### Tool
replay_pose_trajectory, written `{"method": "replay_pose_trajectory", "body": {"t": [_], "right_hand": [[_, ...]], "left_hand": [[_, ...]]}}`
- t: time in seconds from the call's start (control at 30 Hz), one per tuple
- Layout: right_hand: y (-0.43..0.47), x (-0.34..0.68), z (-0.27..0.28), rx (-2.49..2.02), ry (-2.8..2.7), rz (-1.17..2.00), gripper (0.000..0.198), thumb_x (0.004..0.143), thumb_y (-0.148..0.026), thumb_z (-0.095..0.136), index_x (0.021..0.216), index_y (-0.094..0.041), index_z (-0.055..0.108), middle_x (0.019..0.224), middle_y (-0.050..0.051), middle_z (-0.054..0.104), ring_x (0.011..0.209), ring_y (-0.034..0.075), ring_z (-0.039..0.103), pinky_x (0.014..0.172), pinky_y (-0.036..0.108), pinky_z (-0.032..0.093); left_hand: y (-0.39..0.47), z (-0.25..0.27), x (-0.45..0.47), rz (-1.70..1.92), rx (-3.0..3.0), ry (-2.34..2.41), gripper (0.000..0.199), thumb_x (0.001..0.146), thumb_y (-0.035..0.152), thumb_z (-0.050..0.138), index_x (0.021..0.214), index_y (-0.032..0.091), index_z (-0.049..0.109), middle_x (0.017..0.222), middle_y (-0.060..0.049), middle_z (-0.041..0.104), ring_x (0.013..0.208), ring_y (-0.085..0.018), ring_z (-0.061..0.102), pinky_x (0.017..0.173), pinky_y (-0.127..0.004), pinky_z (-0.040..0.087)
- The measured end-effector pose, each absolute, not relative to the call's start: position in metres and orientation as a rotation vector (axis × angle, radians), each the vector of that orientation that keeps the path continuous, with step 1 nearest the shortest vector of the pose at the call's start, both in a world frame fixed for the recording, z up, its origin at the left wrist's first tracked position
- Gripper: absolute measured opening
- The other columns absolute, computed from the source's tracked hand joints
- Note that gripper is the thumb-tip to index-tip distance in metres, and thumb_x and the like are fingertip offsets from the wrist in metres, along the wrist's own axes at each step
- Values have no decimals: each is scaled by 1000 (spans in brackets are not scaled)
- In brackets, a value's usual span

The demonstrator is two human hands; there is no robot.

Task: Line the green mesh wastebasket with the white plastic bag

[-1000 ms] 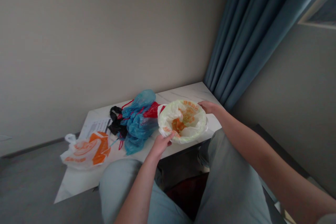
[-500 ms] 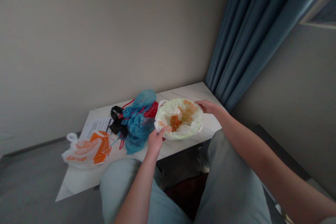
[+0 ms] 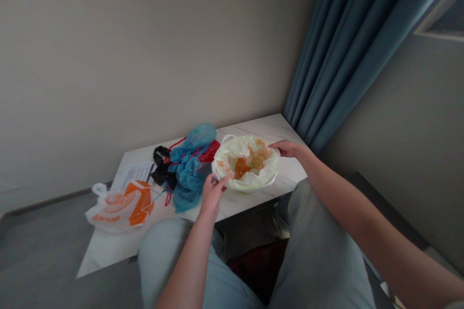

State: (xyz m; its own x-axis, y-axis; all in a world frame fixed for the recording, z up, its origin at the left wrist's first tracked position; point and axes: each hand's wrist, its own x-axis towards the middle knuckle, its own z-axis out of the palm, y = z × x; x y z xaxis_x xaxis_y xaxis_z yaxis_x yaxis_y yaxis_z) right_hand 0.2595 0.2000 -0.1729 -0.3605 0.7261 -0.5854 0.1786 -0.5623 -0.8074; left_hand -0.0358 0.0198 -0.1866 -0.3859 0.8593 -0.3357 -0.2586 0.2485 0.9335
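Note:
A whitish-green plastic bag with orange print is spread wide, its mouth facing up over the right part of the white marbled table. My left hand pinches the near left part of its rim between thumb and fingers. At the right side of the rim, my right hand grips the plastic, its fingertips partly hidden by the bag's edge. Orange print shows through inside the bag. Close to my left hand lies a heap of crumpled blue plastic bags with red drawstrings.
Black bags and a red piece lie among the blue ones. A white and orange plastic bag rests at the left beside a printed sheet. A wall and blue curtain bound the table's back and right.
The bag's rim has shifted slightly left, and my left hand has moved a little left with it. My right hand has stayed almost in place. The other bags have not moved.

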Motion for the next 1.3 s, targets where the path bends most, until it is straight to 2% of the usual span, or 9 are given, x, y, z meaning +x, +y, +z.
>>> {"method": "replay_pose_trajectory", "body": {"t": [0.1,0.33,0.43,0.63,0.8,0.97,1.1,1.2,1.3], "right_hand": [[198,259,-168,-1561,-1144,1986,2,85,-12,69,87,-12,68,74,5,74,64,13,68,68,22,60],[189,259,-160,-1666,-1293,1970,14,79,-19,77,78,-13,65,59,-1,65,47,10,57,45,19,50],[185,260,-156,-1718,-1318,2006,19,78,-26,79,79,-13,65,56,-1,62,44,9,55,42,19,47],[176,264,-151,-1797,-1382,2102,32,75,-40,81,78,-13,64,58,0,63,49,11,58,47,20,49],[172,272,-151,-1783,-1431,2236,38,84,-51,70,79,-13,67,60,4,66,54,14,60,56,25,52],[178,278,-157,-1734,-1410,2243,52,97,-59,43,101,-14,70,94,12,74,78,19,68,76,34,53],[188,275,-166,-1744,-1297,2021,60,96,-65,37,96,-15,70,107,13,73,88,22,68,81,35,54],[194,269,-174,-1705,-1224,1887,57,99,-57,32,90,-15,69,109,13,72,93,22,68,86,33,55],[197,260,-179,-1590,-1141,1943,44,101,-41,33,94,-16,68,104,11,74,96,21,69,92,33,54]], "left_hand": [[21,-191,-38,1384,596,1501,49,64,30,83,106,17,59,92,-8,72,72,-17,66,64,-27,49],[24,-201,-45,1351,681,1635,45,70,28,76,112,17,62,84,-5,70,62,-13,62,55,-22,43],[26,-202,-46,1356,670,1642,44,72,26,73,114,17,62,84,-5,70,62,-14,62,55,-23,45],[30,-201,-50,1398,596,1615,51,71,23,73,120,14,63,86,-6,71,66,-15,64,62,-26,48],[36,-199,-52,1386,581,1611,49,70,24,74,117,15,67,84,-5,72,65,-15,63,59,-24,45],[38,-198,-50,1334,498,1567,41,73,34,74,110,16,68,93,-7,72,66,-13,63,60,-25,47],[34,-196,-46,1218,437,1472,40,73,43,76,99,13,69,93,-10,73,67,-14,64,61,-25,47],[27,-193,-42,1105,472,1419,43,67,38,81,102,16,70,95,-9,74,66,-12,63,63,-24,47],[19,-189,-40,1018,497,1386,43,65,35,84,101,15,71,94,-9,74,64,-11,62,63,-24,46]]}}
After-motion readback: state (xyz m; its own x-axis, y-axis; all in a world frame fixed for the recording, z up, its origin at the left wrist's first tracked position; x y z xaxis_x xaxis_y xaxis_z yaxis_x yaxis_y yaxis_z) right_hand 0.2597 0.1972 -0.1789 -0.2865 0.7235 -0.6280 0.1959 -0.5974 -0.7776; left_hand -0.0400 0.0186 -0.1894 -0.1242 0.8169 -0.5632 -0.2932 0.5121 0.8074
